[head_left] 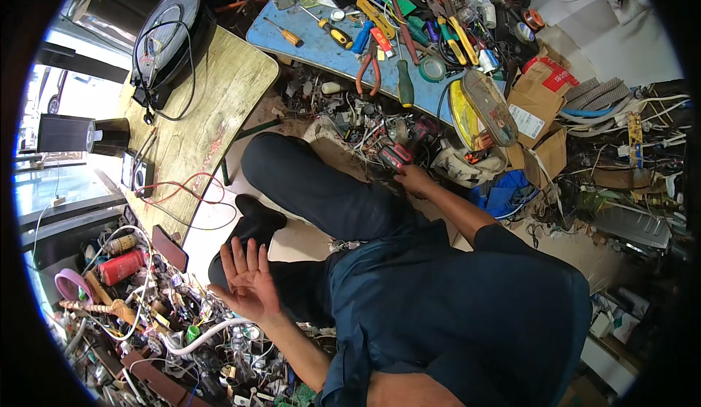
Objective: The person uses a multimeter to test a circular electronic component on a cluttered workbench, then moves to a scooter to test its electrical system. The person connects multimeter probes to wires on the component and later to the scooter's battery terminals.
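My right hand (416, 181) reaches out past my knee, its fingers closed at the end of a red and black cordless drill (396, 156). The drill is low beside the blue table, over a heap of loose parts; part of its body blends into the clutter. My left hand (250, 284) is raised, palm up with fingers spread, and holds nothing. It hovers in front of my dark-trousered leg, near the edge of a pile of scrap parts (212, 356).
A blue table (314, 49) carries screwdrivers, pliers, tape and a green-handled screwdriver (404, 85). On the wooden table (219, 78) at left lie a round corded appliance (169, 27) and red wires (193, 190). Cardboard boxes (537, 107) and cables crowd the right.
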### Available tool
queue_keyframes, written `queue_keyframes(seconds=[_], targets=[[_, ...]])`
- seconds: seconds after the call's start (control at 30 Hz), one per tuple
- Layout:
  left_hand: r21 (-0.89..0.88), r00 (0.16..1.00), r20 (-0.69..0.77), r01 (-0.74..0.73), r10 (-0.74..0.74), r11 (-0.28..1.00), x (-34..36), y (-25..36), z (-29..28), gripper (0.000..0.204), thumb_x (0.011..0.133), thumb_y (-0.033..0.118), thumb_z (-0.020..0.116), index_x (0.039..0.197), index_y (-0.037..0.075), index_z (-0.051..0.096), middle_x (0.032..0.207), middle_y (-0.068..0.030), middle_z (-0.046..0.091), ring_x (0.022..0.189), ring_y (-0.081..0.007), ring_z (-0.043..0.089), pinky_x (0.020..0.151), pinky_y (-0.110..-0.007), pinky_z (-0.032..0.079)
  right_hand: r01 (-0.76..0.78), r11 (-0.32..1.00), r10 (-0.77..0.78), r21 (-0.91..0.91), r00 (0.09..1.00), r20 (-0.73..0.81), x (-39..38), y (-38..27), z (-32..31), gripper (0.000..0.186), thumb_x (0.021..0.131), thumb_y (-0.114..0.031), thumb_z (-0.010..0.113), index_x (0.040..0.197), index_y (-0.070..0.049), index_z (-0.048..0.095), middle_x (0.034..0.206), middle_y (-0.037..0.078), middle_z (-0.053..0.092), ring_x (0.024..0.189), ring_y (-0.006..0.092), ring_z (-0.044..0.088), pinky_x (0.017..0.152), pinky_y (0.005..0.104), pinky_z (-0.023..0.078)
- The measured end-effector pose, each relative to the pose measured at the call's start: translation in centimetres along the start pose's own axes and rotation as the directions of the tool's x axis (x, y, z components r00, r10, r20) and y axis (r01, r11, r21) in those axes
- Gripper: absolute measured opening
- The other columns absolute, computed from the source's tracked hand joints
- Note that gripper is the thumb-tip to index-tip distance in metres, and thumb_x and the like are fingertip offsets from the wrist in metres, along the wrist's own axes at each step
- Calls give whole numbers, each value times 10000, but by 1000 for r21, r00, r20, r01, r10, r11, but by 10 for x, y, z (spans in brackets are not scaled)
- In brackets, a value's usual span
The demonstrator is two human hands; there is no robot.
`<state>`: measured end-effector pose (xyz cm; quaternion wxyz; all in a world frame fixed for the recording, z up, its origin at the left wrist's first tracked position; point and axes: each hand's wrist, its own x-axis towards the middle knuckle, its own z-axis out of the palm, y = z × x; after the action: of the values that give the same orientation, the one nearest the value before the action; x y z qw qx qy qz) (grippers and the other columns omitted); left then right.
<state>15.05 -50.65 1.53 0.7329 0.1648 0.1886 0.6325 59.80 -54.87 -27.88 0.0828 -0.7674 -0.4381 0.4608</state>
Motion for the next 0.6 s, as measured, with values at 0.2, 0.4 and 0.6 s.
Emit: queue_keyframes(seconds=[0.2, 0.4, 0.6], targets=[[22, 999, 47, 7, -8, 1000, -11, 5, -6, 876, 1060, 639, 377, 1605, -37, 262, 1624, -310, 318, 1441, -542, 392, 1191, -658, 322, -60, 995, 59, -85, 998, -18, -18, 50, 1, 376, 901, -367, 680, 1093, -53, 755, 1030, 239, 732, 971, 426, 701, 849, 515, 548], [42, 999, 33, 38, -39, 998, -10, -3, -6, 903, 1037, 646, 438, 1589, -53, 291, 1582, -341, 367, 1401, -551, 443, 1150, -679, 368, 4, 973, 13, -230, 997, 73, -48, 74, -1, 403, 922, -370, 666, 1021, 14, 743, 987, 260, 726, 907, 436, 697, 802, 519, 539], [122, 999, -19, 50, -48, 991, -10, -5, -7, 895, 1035, 646, 446, 1584, -48, 309, 1545, -345, 424, 1345, -551, 506, 1105, -661, 437, -66, 918, 105, -391, 991, 81, -25, 145, 33, 401, 919, -363, 635, 1039, -1, 756, 1016, 249, 727, 957, 434, 691, 847, 516, 542]])
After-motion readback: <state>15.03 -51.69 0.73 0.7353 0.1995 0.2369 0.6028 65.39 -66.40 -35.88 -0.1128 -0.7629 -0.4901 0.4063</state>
